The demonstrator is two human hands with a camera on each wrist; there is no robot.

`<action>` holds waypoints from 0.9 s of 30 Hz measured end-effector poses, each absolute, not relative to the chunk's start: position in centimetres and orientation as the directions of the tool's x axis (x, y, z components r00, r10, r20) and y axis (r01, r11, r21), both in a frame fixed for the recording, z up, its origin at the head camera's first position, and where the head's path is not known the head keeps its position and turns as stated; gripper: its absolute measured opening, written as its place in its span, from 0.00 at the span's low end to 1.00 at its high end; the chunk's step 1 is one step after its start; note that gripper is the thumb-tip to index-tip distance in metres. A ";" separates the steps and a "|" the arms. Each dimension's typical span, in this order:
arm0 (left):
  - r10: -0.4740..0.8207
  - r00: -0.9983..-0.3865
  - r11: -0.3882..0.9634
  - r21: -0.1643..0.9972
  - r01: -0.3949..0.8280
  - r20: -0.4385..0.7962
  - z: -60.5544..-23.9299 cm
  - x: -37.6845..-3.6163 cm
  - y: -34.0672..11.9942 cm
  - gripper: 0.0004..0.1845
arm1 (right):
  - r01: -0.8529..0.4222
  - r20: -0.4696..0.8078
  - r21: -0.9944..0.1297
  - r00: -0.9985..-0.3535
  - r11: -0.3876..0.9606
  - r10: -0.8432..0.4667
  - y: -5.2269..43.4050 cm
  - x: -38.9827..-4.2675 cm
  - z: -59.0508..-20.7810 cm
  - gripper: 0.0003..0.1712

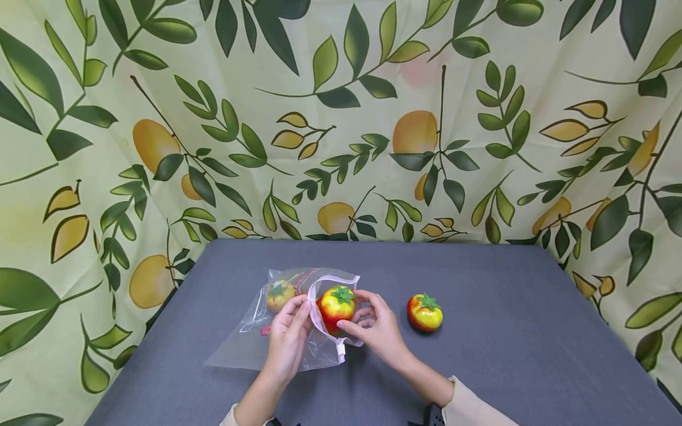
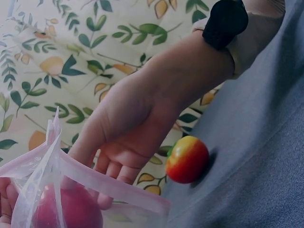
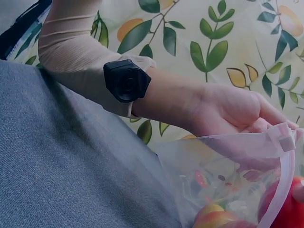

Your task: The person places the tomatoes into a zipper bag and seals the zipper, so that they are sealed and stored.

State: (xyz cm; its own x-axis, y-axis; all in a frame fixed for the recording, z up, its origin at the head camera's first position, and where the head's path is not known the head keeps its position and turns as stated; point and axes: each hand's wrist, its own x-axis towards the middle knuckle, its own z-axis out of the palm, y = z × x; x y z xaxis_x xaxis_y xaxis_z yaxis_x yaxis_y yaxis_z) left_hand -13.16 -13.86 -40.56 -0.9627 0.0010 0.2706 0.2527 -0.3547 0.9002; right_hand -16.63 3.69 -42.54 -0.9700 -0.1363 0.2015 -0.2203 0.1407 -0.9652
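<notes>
My left hand (image 1: 290, 334) pinches the pink-edged rim of a clear zipper bag (image 1: 250, 346) between thumb and fingers, keeping its mouth open to the right. My right hand (image 1: 380, 328) has thumb and fingers about a red-and-yellow tomato (image 1: 337, 307) with a green leafy top, which sits within the bag's mouth. Deeper inside, another tomato (image 1: 280, 294) shows through the plastic; the right wrist view also has a yellow-red tomato (image 3: 211, 217) low in the bag. One more tomato (image 1: 424, 312) lies on the table, right of my right hand.
The grey cloth-covered table (image 1: 495, 355) spreads beneath everything. Behind and beside it hangs a curtain (image 1: 341, 148) printed with leaves and orange fruit. A white zip slider (image 1: 341, 350) sits at the near corner of the bag's mouth.
</notes>
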 end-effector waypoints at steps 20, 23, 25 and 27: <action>-0.012 -0.971 -0.323 0.918 0.231 0.240 -40.5 -13.2 -14.0 0.09 | -0.440 0.413 -0.898 -0.830 -0.015 -0.374 3.6 -16.1 -42.8 0.14; -0.012 -0.972 -0.318 0.920 0.227 0.236 -40.5 -13.2 -14.2 0.10 | -0.438 0.409 -0.899 -0.825 -0.014 -0.389 3.9 -15.9 -42.8 0.14; -0.016 -0.973 -0.314 0.923 0.225 0.232 -40.5 -13.3 -14.3 0.10 | -0.431 0.398 -0.902 -0.833 0.001 -0.384 4.3 -15.7 -42.8 0.14; -0.021 -0.974 -0.312 0.924 0.222 0.227 -40.4 -13.4 -14.4 0.10 | -0.427 0.387 -0.904 -0.843 0.026 -0.374 4.7 -15.6 -43.0 0.13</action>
